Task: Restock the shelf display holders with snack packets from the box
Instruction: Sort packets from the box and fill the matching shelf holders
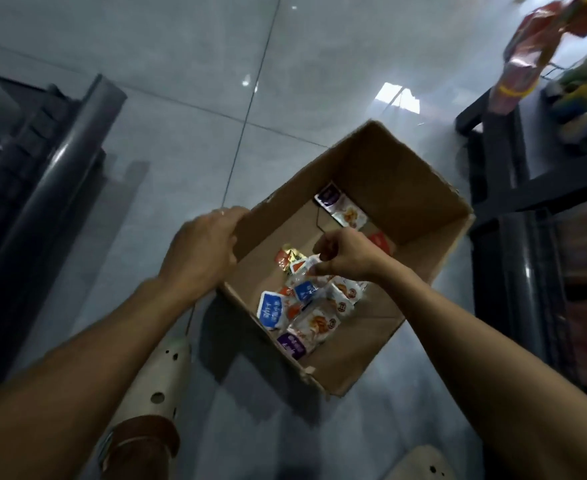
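Cardboard box (pixel 406 188), brown, open-topped, on grey tiled floor (pixel 188 64); left hand (pixel 203 247) curls over rim. Right hand (pixel 345 256) inside, pinching small glossy foil snack packets (pixel 314 306): light, crinkly, likely slippery; grip sealed edges.

The floor (pixel 188 98) is made of large grey tiles with a glossy surface, and thin dark joints (pixel 250 109) cross it. A bright patch of light (pixel 397 97) is reflected on the tiles near the upper right, and a smaller bright spot (pixel 246 79) lies further left. On the left side stands a dark grey metal rack (pixel 42 174) with a rounded rail, seen from above. On the right side there is a dark shelf frame (pixel 513 188) with black bars. Blurred colourful goods (pixel 586 109) lie on its upper level, and red and orange bags (pixel 534 46) hang near the top right corner. The whole scene is rather dim.
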Demonstrator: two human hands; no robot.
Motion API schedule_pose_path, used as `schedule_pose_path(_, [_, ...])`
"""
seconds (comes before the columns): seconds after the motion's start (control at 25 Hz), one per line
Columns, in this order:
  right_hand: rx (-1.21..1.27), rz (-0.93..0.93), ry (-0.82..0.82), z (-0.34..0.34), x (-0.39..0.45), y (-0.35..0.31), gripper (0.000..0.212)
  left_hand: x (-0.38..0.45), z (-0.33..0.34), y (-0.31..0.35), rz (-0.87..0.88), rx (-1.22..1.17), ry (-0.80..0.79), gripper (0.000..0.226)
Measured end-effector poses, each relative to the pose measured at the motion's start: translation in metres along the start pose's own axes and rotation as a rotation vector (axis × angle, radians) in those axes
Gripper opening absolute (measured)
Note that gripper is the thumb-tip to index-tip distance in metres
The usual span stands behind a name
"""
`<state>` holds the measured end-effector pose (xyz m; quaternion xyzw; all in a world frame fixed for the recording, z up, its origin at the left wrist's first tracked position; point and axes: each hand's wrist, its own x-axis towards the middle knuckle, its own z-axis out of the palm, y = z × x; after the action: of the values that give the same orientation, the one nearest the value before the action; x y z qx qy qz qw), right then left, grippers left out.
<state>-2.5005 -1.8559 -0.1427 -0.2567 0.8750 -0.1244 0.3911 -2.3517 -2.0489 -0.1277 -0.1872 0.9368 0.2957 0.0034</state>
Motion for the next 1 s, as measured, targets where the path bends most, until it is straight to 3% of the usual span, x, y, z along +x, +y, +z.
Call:
schedule_pose_path(0.12, [-0.046, 0.004, -0.179, 0.019, 0.023, -0.01, 0.051, 0.033, -0.021, -0.029, 0.026, -0.014, 0.057, 0.036])
schedule_pose_path(0.32, [-0.152, 0.032, -0.383, 0.057, 0.042, -0.019, 0.058, 0.02, -0.008, -0.033, -0.373, -0.389, 0.275, 0.016])
schedule_pose_path(0.56, [-0.477, -0.021, -0.428, 0.083, 0.041, -0.013, 0.026, 0.017, 0.003, -0.033, -0.376, -0.422, 0.311, 0.018])
schedule_pose_path(0.64, [-0.432, -0.052, -0.377, 0.077, 0.042, -0.008, 0.023, 0.017, 0.004, -0.033, -0.363, -0.396, 0.313, 0.018])
schedule_pose_path(0.84, [0.044, 0.111, 0.008, 0.056, 0.059, 0.002, 0.003, 0.018, 0.008, -0.035, -0.337, -0.361, 0.33, 0.018])
schedule_pose_path(1.0, [-0.037, 0.154, -0.022, 0.058, 0.067, 0.005, 0.006, 0.017, 0.009, -0.033, -0.336, -0.346, 0.338, 0.019])
